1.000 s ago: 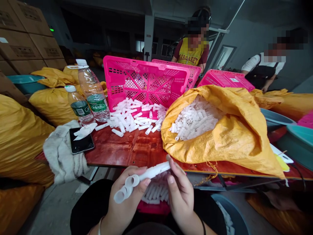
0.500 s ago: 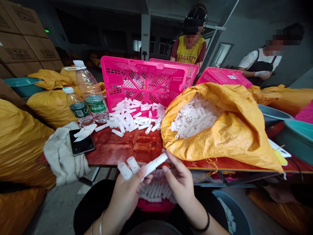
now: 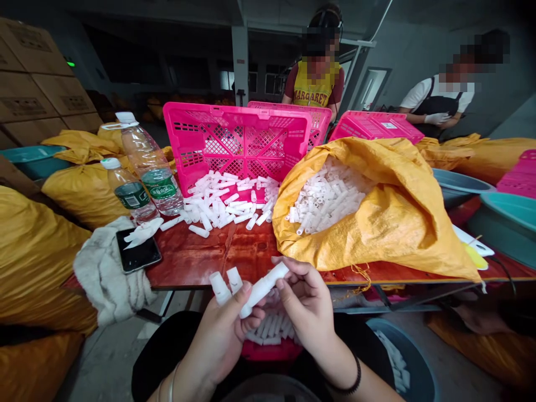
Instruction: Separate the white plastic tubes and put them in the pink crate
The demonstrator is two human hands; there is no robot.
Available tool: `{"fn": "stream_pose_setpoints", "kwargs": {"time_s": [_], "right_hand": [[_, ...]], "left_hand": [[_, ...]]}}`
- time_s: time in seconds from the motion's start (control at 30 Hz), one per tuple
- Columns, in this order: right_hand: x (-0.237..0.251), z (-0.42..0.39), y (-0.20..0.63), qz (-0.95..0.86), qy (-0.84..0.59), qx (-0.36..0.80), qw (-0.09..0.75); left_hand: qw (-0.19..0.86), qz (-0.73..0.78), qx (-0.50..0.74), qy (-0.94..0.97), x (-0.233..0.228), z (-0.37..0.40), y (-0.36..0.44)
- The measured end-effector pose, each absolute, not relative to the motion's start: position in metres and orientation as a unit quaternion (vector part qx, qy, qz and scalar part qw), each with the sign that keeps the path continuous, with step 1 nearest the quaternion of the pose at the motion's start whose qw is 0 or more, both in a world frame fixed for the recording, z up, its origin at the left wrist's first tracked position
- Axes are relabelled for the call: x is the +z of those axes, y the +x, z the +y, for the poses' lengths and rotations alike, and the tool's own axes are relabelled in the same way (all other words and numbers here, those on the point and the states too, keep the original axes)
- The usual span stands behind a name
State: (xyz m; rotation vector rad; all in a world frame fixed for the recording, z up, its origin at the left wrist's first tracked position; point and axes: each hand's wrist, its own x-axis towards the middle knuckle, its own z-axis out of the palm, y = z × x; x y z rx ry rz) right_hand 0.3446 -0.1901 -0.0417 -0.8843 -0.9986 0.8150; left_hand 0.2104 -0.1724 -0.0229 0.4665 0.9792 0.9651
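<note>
Passable ahead of the left-hand fingers (image 3: 254,322) over red tabletop (image 3: 226,254), up to loose white tubes (image 3: 204,221). Blocked ahead-right of them by yellow woven sack (image 3: 377,234), farther ahead by pink crate (image 3: 255,113).

In front of the yellow sack (image 3: 377,229), the left hand (image 3: 221,338) and right hand (image 3: 310,304) grip a white tube (image 3: 263,286); left of the sack stands a pink crate (image 3: 237,111).

We cannot see how deep the loose tubes (image 3: 330,204) lie inside the open sack (image 3: 389,245). Nearer us, left of the sack, our left hand (image 3: 226,329) hides the lower ends of two held tubes (image 3: 219,287). Beyond it, pixel blocks cover a vested person's (image 3: 312,86) face. Right of it, our view cuts off a teal basin (image 3: 508,231).
</note>
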Motion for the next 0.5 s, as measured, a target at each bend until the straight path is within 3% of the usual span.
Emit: {"fn": "stream_pose_setpoints", "kwargs": {"time_s": [0.37,0.5], "right_hand": [[-0.039,-0.196,0.35,-0.458,-0.411,0.338,0.712],[-0.036,-0.198,0.368,-0.578,-0.374,0.36,0.63]], "left_hand": [[0.792,0.455,0.393,0.108,-0.014,-0.177,0.219],[0.77,0.471,0.414,0.119,-0.021,-0.173,0.211]]}}
